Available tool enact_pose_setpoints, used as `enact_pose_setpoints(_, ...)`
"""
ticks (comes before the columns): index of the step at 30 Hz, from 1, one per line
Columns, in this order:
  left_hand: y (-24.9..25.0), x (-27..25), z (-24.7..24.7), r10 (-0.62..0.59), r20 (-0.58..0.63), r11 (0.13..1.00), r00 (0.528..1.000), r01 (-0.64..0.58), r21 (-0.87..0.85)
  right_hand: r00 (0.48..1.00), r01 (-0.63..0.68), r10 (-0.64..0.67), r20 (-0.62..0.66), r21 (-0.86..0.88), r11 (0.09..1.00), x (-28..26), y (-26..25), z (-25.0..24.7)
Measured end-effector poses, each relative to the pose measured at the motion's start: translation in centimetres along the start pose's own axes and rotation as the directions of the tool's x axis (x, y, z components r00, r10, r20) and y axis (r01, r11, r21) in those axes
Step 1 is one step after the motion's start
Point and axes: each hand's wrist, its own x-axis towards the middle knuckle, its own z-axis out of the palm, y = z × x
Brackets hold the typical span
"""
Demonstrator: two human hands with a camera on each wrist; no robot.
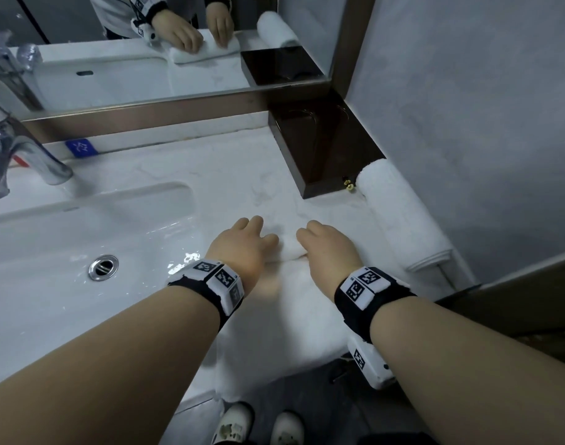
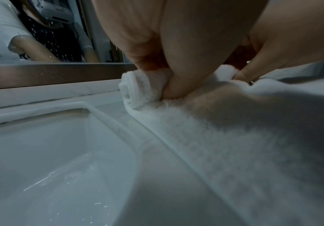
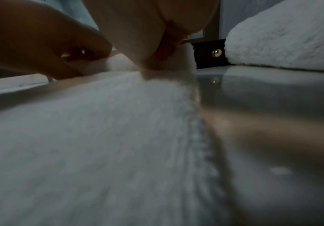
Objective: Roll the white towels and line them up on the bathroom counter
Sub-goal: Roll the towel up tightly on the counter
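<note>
Two bare forearms with black-and-white marker wristbands (image 1: 369,284) nearest the lens, reaching over the white marble counter (image 1: 210,175). Left hand (image 1: 242,248) and right hand (image 1: 329,248) side by side, a narrow gap between them, both clamped on the rolled far end of a white terry towel (image 1: 294,303): fingers curled over the roll, thumbs tucked at its near side. Left wrist view: thumb (image 2: 186,76) pressed into the crease where roll meets flat cloth; spiral end of the roll (image 2: 136,91) exposed toward the basin. Unrolled remainder of the towel flat on the counter, stretching toward the counter's front edge and hanging over it. Second white towel, fully rolled (image 1: 399,216), lying along the grey wall (image 1: 467,107) at right, well apart from the hands, its far end touching a dark brown wooden box with small brass knobs (image 1: 326,149). White ceramic basin with chrome drain (image 1: 103,268) just left of the towel; chrome tap (image 1: 14,149) at far left. Mirror with bronze frame (image 1: 146,107) behind, reflecting hands and both towels. White shoes (image 1: 258,425) on the floor below.
</note>
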Motion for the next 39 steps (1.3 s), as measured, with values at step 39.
enact_pose_setpoints(39, 2.7, -3.7, -0.5, -0.067, 0.136, 0.998, 0.988, 0.067, 0.011, 0.988, -0.116, 0.126, -0.084, 0.122, 0.986, -5.5, -2.0, 0.4)
